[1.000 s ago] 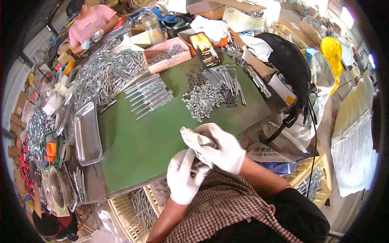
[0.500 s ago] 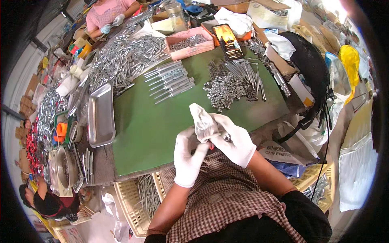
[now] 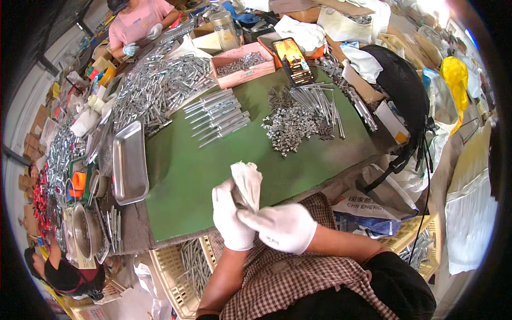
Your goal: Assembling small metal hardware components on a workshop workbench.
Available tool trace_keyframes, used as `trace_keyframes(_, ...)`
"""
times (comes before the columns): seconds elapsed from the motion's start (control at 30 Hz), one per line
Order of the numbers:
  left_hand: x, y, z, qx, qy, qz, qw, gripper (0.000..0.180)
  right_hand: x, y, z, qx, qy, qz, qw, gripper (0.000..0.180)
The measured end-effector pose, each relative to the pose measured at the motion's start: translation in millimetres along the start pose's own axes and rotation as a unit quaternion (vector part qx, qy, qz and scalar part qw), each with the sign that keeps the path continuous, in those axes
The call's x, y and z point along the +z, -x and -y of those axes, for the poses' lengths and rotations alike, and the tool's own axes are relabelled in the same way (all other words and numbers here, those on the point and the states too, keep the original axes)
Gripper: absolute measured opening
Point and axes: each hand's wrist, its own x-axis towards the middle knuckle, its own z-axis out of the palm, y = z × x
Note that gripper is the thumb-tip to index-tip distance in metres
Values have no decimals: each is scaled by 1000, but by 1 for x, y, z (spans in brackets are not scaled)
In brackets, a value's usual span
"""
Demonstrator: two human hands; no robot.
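Left hand (image 3: 230, 217): white-gloved, fingers curled around a white cloth (image 3: 248, 182)
Right hand (image 3: 285, 226): white-gloved, fingers closed on the cloth's lower end
White cloth: bunched, over the tabletop's near edge
Tabletop (image 3: 184, 194): green; steel tray (image 3: 130, 165) along the left edge, slim metal rods (image 3: 221, 116) in a row toward the far edge, small metal parts (image 3: 288, 130) right of them
Far edge: pink box (image 3: 246, 76), phone (image 3: 294, 63)
Room: co-worker (image 3: 137, 25) beyond the far left corner, cream crate (image 3: 169, 274) below the near edge
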Motion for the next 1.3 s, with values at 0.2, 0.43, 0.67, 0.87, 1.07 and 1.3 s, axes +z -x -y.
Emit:
trace_keyframes(0.2,-12,-6,-10,-140,326,163,921,49,-38,-15,-26,50,-191,-224,954,28)
trace_keyframes(0.43,-36,-3,2,-36,181,235,954,30,-139,-42,-171,132,291,-340,884,18)
trace_keyframes(0.67,-33,-14,11,38,78,220,972,24,-188,-51,-245,421,380,-21,823,47)
trace_keyframes(0.87,8,-87,41,184,-129,106,969,35,-166,-15,-212,285,391,-180,856,26)
trace_keyframes(1.07,85,-207,105,172,-236,23,956,33,-79,-10,-101,189,110,-218,951,28)
trace_keyframes(1.3,127,-220,114,95,-326,34,940,39,-28,-16,-60,215,74,-219,949,22)
